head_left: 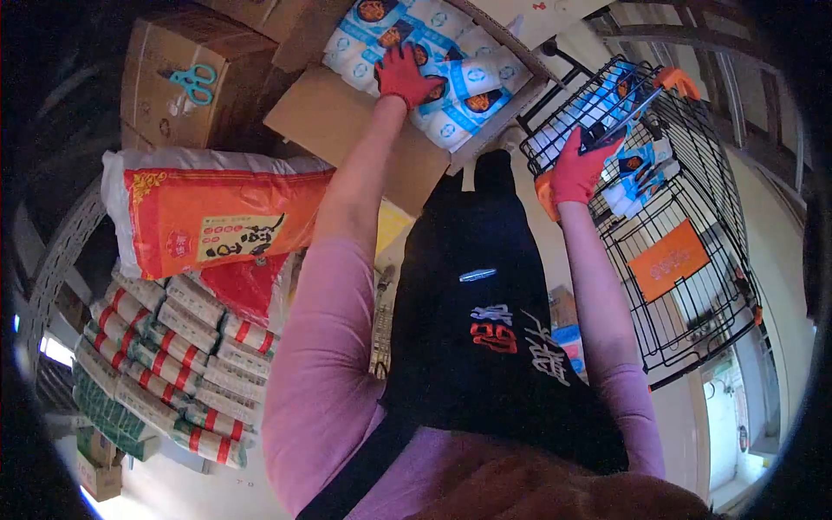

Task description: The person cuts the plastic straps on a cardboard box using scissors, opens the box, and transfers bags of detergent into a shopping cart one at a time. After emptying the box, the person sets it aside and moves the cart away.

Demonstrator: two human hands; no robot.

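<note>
My left hand (404, 76), in a red glove, rests on white-and-blue packets (475, 76) printed with a food picture. Its fingers are spread, and the thumb points right. The packets fill an open cardboard box (325, 108) at the top middle. On the right, my right hand (579, 169), also red-gloved, is closed round the handle (643, 106) of a black wire shopping cart (685, 204). Orange end pieces cap that handle. Similar blue-and-white packets (640, 178) lie inside the cart, partly hidden by its wires.
Left of the box stands a closed carton (173, 104) with turquoise scissors (192, 84) on it. Below lies a big red-and-orange sack (225, 208) above stacked packs with red bands (173, 347). An orange sign (667, 260) hangs on the cart.
</note>
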